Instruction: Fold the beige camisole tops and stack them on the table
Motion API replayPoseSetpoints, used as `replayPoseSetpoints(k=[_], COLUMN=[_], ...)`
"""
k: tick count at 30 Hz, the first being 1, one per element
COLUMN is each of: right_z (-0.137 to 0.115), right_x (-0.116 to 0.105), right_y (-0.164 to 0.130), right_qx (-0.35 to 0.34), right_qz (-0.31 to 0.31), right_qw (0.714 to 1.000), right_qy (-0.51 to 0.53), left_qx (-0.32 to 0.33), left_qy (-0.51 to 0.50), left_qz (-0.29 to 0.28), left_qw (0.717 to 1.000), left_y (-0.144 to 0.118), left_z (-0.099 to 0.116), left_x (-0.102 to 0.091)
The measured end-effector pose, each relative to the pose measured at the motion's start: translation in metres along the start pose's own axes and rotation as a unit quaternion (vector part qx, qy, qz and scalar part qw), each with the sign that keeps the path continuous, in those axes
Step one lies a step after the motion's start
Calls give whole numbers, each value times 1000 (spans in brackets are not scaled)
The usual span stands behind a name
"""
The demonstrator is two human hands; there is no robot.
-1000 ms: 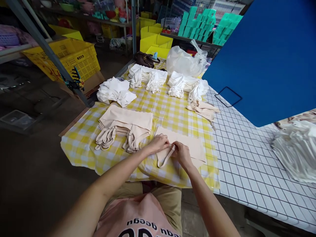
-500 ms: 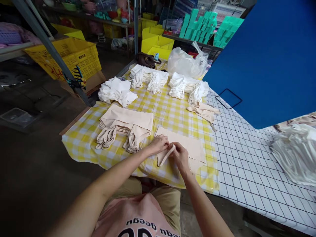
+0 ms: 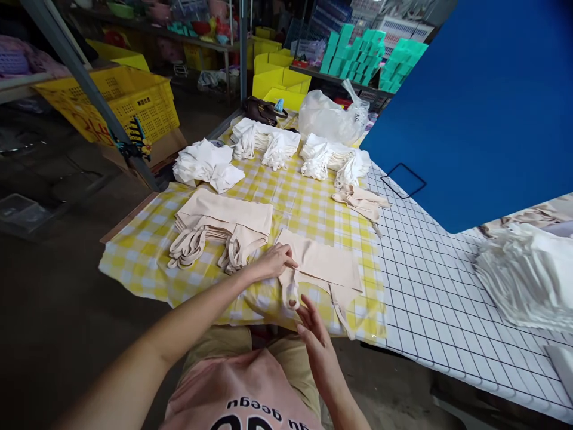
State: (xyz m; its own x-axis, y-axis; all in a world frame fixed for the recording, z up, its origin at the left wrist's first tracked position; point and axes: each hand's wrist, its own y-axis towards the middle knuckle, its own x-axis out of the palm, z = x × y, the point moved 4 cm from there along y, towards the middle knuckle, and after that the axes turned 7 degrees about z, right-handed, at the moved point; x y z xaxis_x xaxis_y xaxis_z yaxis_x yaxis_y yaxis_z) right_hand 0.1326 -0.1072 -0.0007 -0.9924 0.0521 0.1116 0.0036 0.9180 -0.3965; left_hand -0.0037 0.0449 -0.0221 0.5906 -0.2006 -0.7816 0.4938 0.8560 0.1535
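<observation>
While left hand [image 3: 273,261] pins the beige garment [image 3: 320,263] flat on the table [image 3: 447,310], grip loose, right hand [image 3: 316,334] hovers open just beside its strap [image 3: 290,292].

white stack [image 3: 528,280]: cut by right edge | shelf goods [image 3: 197,24]: blurred

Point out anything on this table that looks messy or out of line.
The small beige pile at the edge of the yellow checked cloth lies crumpled and askew, a strap trailing onto the white grid surface. The other stacks look neatly folded.
</observation>
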Motion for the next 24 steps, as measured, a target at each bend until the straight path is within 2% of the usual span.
replayPoseSetpoints(k=[3,4,6,8,9,11,14,17,20,24], right_z=[2,-4,-27,-52,-63,-82,-93,-91,-88,-86], right_x=[-26,-40,-70,-99,-111,-127,-135,-136,-141,-146], right_y=[15,26,56,91,108,137,168,183,183,174], right_qx=[-60,-95,-165,-154,-120,-96,-68,-53,-53,-53], right_qz=[47,83,179,263,294,318,314,276,245,205], right_qw=[992,980,933,872,842,824,828,850,880,920], right_qy=[-105,-152,-265,-384,-436,-458,-459,-445,-404,-330], left_qx=[-9,-30,-93,-154,-178,-225,-283,-297,-293,-285], left_qy=[11,24,61,101,114,134,144,135,130,126], left_qz=[-7,-2,22,46,52,56,36,5,-7,4], left_qw=[1000,999,994,982,976,964,948,945,947,950], left_y=[7,11,20,31,37,49,62,69,68,65], left_z=[3,4,3,1,0,-5,-17,-29,-37,-40], left_x=[-5,-8,-18,-26,-28,-29,-27,-26,-29,-34])
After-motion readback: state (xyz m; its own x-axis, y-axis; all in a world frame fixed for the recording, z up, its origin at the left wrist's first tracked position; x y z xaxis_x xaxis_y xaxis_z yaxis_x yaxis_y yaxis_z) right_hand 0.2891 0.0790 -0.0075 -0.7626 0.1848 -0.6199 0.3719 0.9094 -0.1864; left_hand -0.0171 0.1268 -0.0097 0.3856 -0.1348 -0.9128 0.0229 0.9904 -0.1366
